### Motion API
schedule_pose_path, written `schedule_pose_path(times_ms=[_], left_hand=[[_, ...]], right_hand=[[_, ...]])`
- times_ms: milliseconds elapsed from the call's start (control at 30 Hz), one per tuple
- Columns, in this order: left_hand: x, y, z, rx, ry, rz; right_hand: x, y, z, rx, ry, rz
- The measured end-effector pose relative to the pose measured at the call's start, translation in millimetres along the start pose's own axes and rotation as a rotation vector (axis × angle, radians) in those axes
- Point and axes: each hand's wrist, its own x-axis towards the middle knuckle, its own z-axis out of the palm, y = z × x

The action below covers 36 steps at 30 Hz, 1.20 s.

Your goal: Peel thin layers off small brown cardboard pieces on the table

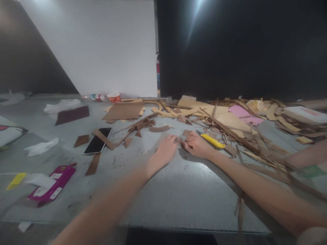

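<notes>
Near the middle of the table my left hand (166, 148) and my right hand (196, 145) come close together, both closed with fingertips pinched. A small brown bit shows at the fingertips between them, too small and blurred to name. Just beyond my right hand lies a yellow utility knife (213, 141), its dark end partly behind the hand. Behind the hands are a curved brown strip (159, 129) and several brown scraps, one small piece (188, 132) lying close to my right fingers.
Left of the hands, a phone (98, 142) lies under a brown strip (104, 139). A purple tissue pack (57, 182) is at front left. Brown sheets (124, 110), a red paper cup (113, 97) and a plastic bottle (99, 97) stand behind. Scraps pile up right; another person's arm (310, 153) rests there.
</notes>
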Motion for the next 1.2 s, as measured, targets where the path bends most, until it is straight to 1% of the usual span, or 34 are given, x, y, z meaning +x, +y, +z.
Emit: schedule_pose_path(times_ms=[167,267,333,400,567,667,900,933,1000,1067,1100,1133,1200], left_hand=[[-0.1,2.7,-0.8,-0.005,-0.008,0.047],[1.2,0.7,-0.5,-0.011,-0.003,0.047],[2.3,-1.2,0.0,-0.028,-0.002,0.049],[3.2,-2.6,0.5,-0.044,-0.002,0.052],[2.6,-2.9,-1.2,-0.048,-0.001,0.035],[1.2,-2.1,-3.5,-0.008,-0.011,0.017],[0.7,4.1,-1.5,-0.022,-0.010,0.035],[0.8,4.3,-1.1,-0.028,-0.012,0.036],[0.8,3.2,-1.4,-0.056,-0.011,0.050],[0.6,0.6,-3.4,-0.099,-0.004,0.076],[0.5,-1.0,-4.7,-0.117,0.001,0.090],[0.4,-2.3,-6.1,-0.128,0.005,0.107],[0.5,-3.9,-8.3,-0.133,0.012,0.136]], right_hand=[[1.8,3.3,5.2,0.132,-0.035,0.206],[2.5,6.4,8.2,0.229,0.028,0.370],[2.4,7.8,9.2,0.235,0.079,0.442],[2.2,8.0,9.2,0.214,0.083,0.435],[2.1,5.9,5.7,0.177,-0.011,0.249],[2.5,5.5,3.5,0.224,-0.017,0.204],[3.4,5.0,2.5,0.302,0.012,0.319],[3.1,5.9,2.3,0.330,0.020,0.353],[2.4,9.6,2.2,0.404,0.051,0.470],[2.2,15.6,3.5,0.475,0.108,0.597],[2.3,18.9,5.0,0.477,0.149,0.627],[2.6,22.2,7.0,0.464,0.178,0.629],[3.3,27.8,12.2,0.409,0.160,0.604]])
